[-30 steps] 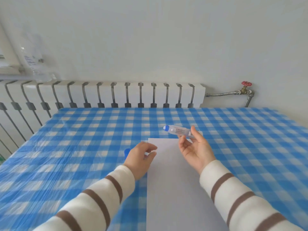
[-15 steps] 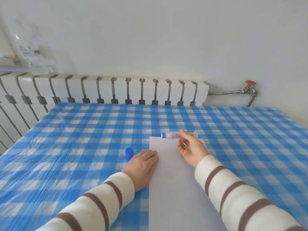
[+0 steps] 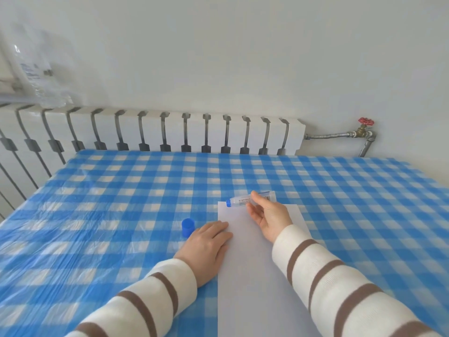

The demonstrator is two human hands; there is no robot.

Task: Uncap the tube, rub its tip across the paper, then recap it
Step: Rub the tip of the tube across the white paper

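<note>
The light, likely squeezable tube (image 3: 243,200) is pinched mid-body by the right hand (image 3: 268,216), best held gently, while the paper (image 3: 252,276) is pressed by the flat left hand (image 3: 206,246).

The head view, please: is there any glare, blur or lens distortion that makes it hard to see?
Head view: soft daylight, faint shadows; glare on the wrinkled plastic over the checked tablecloth; wide-angle bending of the radiator at left; the striped sleeves are slightly blurred at the bottom; the tube label is too small to read.

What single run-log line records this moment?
step: rubbing begins | right hand: holds clear plastic tube, blue tip at white paper sheet edge | left hand: flat on sheet | blue plastic cap: off, on checked cloth
</note>
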